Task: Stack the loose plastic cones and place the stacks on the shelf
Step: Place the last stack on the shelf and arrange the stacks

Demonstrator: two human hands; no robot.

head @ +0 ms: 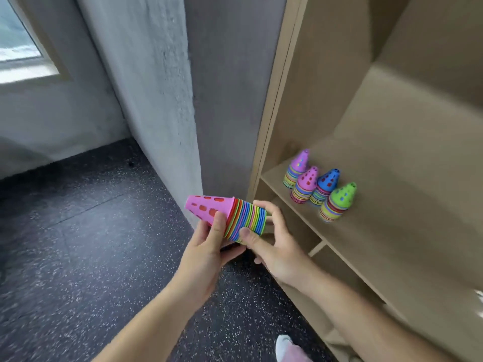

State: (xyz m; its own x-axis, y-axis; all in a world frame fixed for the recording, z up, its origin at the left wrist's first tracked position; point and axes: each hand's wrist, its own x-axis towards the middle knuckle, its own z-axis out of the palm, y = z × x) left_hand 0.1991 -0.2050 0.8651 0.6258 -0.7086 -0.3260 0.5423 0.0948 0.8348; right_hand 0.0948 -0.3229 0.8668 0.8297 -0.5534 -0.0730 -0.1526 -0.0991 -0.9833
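A tan wooden shelf (379, 231) fills the right side, beside a grey concrete pillar (167, 100) and a dark speckled floor (78, 244). In front of it, a stack of coloured cones (243, 215) lies sideways, pink tip pointing left. The left hand (206, 246) grips its tapered end, and the right hand (274, 246) curls round its wide rims. Four more stacks (304, 186) stand upright, close together on the shelf.

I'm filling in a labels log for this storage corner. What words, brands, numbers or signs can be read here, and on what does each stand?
None can be read.
The held cone stack, gripped by the left hand and the right hand, shows only holes and coloured rims.
The four stacks and the shelf bear no print.
The shoe is too blurred to show any mark.
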